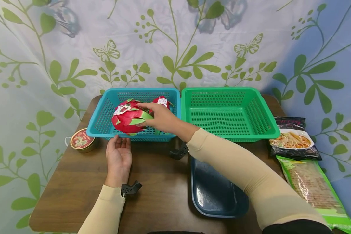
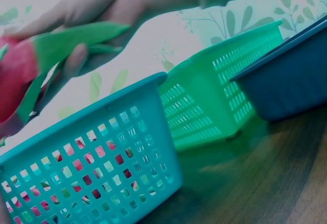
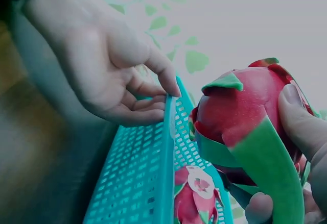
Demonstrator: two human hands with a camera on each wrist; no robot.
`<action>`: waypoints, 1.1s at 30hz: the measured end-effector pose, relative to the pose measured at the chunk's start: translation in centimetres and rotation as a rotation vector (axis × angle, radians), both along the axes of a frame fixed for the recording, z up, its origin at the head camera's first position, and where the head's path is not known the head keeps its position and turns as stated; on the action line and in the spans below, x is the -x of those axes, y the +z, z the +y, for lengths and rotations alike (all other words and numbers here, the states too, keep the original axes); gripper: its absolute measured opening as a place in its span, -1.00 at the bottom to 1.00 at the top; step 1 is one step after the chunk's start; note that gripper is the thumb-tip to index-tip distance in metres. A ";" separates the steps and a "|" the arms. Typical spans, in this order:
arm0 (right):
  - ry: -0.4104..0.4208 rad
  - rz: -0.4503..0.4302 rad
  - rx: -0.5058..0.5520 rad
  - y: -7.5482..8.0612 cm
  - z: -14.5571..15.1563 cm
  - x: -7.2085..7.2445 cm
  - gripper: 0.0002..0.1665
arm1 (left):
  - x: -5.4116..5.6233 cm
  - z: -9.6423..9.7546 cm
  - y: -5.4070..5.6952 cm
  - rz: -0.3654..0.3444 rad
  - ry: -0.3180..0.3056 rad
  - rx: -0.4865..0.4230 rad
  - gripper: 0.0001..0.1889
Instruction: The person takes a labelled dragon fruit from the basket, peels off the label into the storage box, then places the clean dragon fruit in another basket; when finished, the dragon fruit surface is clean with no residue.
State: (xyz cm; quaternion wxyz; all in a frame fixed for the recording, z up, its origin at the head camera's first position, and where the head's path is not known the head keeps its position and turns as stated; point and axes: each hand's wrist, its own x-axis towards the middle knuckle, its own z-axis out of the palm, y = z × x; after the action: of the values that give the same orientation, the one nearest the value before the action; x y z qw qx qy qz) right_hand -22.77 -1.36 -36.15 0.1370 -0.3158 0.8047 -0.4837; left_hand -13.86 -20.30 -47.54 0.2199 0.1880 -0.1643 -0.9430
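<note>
My right hand (image 1: 161,117) grips a red dragon fruit (image 1: 128,118) with green scales and a white label, thumb and fingers on opposite sides. The fruit is held up over the blue basket (image 1: 100,134), clear of its rim in the right wrist view. Inside that basket sits another labelled dragon fruit (image 3: 196,196), partly behind my right hand in the head view. My left hand (image 1: 119,159) is palm up at the basket's near side, its loosely curled fingers touching the outer wall and its thumb tip at the rim.
A green basket (image 1: 230,136) stands right of the blue one. Nearer, a dark blue tub (image 1: 213,191) lies partly under my right forearm. A round tin (image 1: 82,140) is at the left. A black noodle packet (image 1: 293,139) and a green-edged bag (image 1: 316,188) lie at the right.
</note>
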 end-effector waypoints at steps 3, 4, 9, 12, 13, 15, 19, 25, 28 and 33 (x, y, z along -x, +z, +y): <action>0.027 0.030 -0.008 0.0 1.5 -1.0 -0.09 | 0.1 0.0 0.0 -0.012 0.010 0.020 -0.96; 0.033 0.033 -0.006 -0.1 2.0 -1.3 -0.09 | 0.0 0.0 -0.1 -0.009 0.013 0.020 -0.96; 0.067 0.059 0.000 -0.8 4.2 -3.1 -0.13 | 0.0 0.0 -0.3 0.018 0.009 0.029 -0.92; 0.096 0.059 0.021 -1.5 5.3 -4.1 -0.14 | -0.1 0.0 -0.3 0.031 0.000 0.038 -0.81; 0.101 0.053 0.026 -1.8 5.7 -4.4 -0.14 | -0.1 0.0 -0.3 0.027 -0.005 0.051 -0.77; 0.112 0.036 0.034 -2.3 6.4 -5.0 -0.13 | -0.2 0.1 -0.3 0.011 -0.011 0.077 -0.67; 0.134 0.005 0.033 -3.6 7.6 -6.2 -0.13 | -0.2 0.3 -0.2 -0.028 -0.009 0.102 -0.61; 0.180 -0.020 0.004 -5.6 8.4 -7.4 -0.13 | 0.0 0.1 -0.3 -0.008 -0.004 0.060 -0.78; 0.187 -0.037 -0.014 -6.4 8.4 -7.6 -0.14 | 0.1 0.1 -0.4 0.006 -0.006 0.052 -0.84; 0.183 -0.013 -0.070 -7.1 8.3 -7.4 -0.15 | 0.1 0.0 -0.4 0.014 -0.009 0.052 -0.85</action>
State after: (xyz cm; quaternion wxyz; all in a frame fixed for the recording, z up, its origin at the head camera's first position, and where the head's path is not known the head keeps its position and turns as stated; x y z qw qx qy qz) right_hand -15.41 6.91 -43.28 0.1968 -0.3798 0.7880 -0.4428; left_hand -13.97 -20.26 -47.90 0.2217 0.1750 -0.1879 -0.9407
